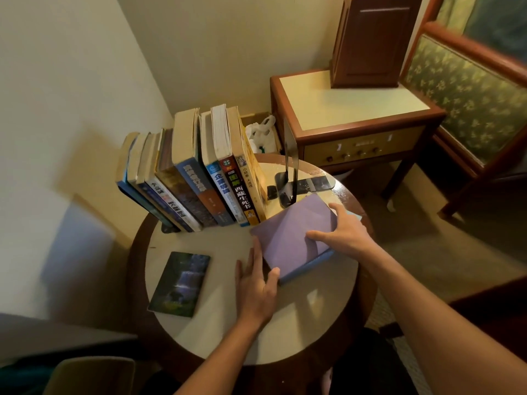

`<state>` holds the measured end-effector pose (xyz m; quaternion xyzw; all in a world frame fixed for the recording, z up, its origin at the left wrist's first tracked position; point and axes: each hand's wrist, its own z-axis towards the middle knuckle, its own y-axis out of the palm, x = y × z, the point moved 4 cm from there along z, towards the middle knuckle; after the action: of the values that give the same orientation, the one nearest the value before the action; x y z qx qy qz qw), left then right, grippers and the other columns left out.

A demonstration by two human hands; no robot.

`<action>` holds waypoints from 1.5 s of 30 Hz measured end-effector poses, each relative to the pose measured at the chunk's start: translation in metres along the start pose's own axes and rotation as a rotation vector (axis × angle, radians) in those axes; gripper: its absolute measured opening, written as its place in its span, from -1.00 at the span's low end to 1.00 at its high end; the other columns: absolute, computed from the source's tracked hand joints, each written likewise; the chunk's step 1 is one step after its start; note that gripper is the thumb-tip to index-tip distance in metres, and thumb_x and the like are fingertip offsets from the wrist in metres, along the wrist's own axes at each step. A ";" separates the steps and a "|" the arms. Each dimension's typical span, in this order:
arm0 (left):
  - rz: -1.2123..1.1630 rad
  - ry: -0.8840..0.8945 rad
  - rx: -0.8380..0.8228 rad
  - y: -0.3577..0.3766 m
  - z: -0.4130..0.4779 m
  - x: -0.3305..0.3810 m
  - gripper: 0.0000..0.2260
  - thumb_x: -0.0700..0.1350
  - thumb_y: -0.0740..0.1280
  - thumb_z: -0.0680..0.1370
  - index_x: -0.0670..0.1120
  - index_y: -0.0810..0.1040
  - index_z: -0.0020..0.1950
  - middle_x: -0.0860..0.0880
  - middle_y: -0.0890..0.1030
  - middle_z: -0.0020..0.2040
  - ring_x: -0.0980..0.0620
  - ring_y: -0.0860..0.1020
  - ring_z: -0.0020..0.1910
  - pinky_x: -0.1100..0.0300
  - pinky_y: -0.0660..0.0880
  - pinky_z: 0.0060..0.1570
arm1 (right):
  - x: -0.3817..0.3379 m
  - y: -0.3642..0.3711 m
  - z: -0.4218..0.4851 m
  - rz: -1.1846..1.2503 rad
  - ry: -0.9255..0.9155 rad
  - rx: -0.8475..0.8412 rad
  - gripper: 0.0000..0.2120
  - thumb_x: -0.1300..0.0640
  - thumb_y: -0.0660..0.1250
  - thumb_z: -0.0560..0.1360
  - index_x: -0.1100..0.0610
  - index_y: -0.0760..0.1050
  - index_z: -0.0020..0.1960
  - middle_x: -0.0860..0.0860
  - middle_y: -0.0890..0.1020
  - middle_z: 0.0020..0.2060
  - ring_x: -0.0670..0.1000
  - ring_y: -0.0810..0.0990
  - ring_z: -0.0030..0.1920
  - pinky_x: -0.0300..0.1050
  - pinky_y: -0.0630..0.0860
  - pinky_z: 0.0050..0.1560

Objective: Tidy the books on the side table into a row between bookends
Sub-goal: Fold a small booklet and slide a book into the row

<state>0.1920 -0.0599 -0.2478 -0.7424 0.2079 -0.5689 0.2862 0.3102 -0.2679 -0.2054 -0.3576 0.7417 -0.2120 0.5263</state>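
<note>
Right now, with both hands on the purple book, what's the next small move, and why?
Probably tip the purple book upright and slide it between the standing row and the black bookend; it lies cover-up right beside that open gap.

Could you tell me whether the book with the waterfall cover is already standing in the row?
No, the waterfall book lies flat on the table, apart from the row.
</note>
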 end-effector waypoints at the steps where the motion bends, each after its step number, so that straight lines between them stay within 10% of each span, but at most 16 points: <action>1: -0.031 -0.021 -0.009 -0.002 -0.003 0.005 -0.35 0.23 -0.03 0.53 0.32 -0.27 0.56 0.16 0.00 0.65 -0.03 -0.01 0.63 -0.02 -0.12 0.61 | 0.003 0.002 0.000 0.033 0.027 -0.003 0.07 -0.50 0.47 0.16 -0.18 0.11 0.51 0.05 0.41 0.39 0.18 0.43 0.36 0.27 0.44 0.35; 8: -0.137 -0.154 0.003 -0.013 -0.020 0.004 -0.42 0.08 0.07 0.62 0.31 -0.05 0.62 -0.03 0.38 0.52 -0.01 0.50 0.12 0.12 0.43 0.04 | -0.001 0.009 -0.026 0.168 -0.020 -0.073 -0.16 -0.19 0.52 0.43 -0.18 0.09 0.53 0.04 0.43 0.31 0.06 0.53 0.14 -0.17 0.60 -0.04; 14: -0.310 -0.215 -0.013 -0.026 -0.044 0.000 -0.22 0.22 0.20 0.40 0.49 -0.17 0.50 0.03 0.42 0.50 -0.07 0.52 0.31 -0.11 0.50 0.30 | -0.026 0.010 -0.067 0.165 -0.205 -0.001 -0.31 -0.09 0.33 0.60 -0.31 0.00 0.58 0.00 0.32 0.50 0.10 0.49 0.34 -0.05 0.65 0.07; 21: -0.271 -0.166 -0.094 -0.045 -0.065 0.000 -0.09 0.38 0.25 0.40 0.18 -0.04 0.66 -0.03 0.29 0.59 -0.09 0.26 0.55 -0.12 0.29 0.49 | -0.074 0.004 -0.125 -0.041 -0.324 0.036 -0.39 -0.05 0.18 0.68 -0.35 -0.06 0.59 -0.04 0.33 0.01 -0.02 0.46 -0.08 -0.27 0.47 -0.25; 25: -0.314 -0.041 -0.043 -0.059 -0.074 0.019 -0.27 0.41 0.18 0.50 0.23 0.06 0.61 0.10 0.12 0.64 0.04 0.04 0.63 -0.01 0.15 0.57 | -0.106 0.015 -0.168 -0.224 -0.430 0.059 -0.40 -0.05 0.17 0.67 -0.35 -0.06 0.57 -0.01 0.28 0.07 0.02 0.47 -0.05 -0.05 0.57 -0.11; 29: -0.628 0.005 -0.009 -0.083 -0.079 0.040 -0.62 0.14 0.14 0.69 0.31 0.18 0.51 0.23 0.42 0.39 0.36 0.46 0.28 0.52 0.41 0.06 | -0.125 0.040 -0.190 -0.298 -0.478 0.057 -0.47 -0.20 0.00 0.68 -0.22 -0.04 0.61 0.05 0.34 0.18 0.08 0.52 0.08 -0.07 0.50 -0.03; 36: -0.666 0.027 0.035 -0.114 -0.064 0.051 -0.41 0.11 0.26 0.60 0.10 0.20 0.61 -0.02 0.48 0.45 0.09 0.48 0.35 0.08 0.42 0.38 | -0.128 0.055 -0.176 0.362 -0.399 -0.202 -0.42 -0.02 0.09 0.72 -0.10 -0.09 0.65 -0.03 0.26 0.55 -0.05 0.33 0.43 -0.21 0.39 0.31; 45: -0.692 -0.036 0.042 -0.116 -0.055 0.054 -0.77 0.00 0.17 0.71 0.04 0.43 0.36 -0.04 0.59 0.19 0.07 0.57 0.14 0.23 0.51 -0.05 | -0.152 0.049 -0.157 0.506 -0.359 -0.107 -0.41 0.09 0.20 0.69 -0.18 0.05 0.62 0.00 0.38 0.47 0.02 0.47 0.33 0.12 0.46 0.38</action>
<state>0.1513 -0.0175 -0.1211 -0.7728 -0.0728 -0.6232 0.0950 0.1781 -0.1315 -0.0877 -0.2206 0.7126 0.0314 0.6653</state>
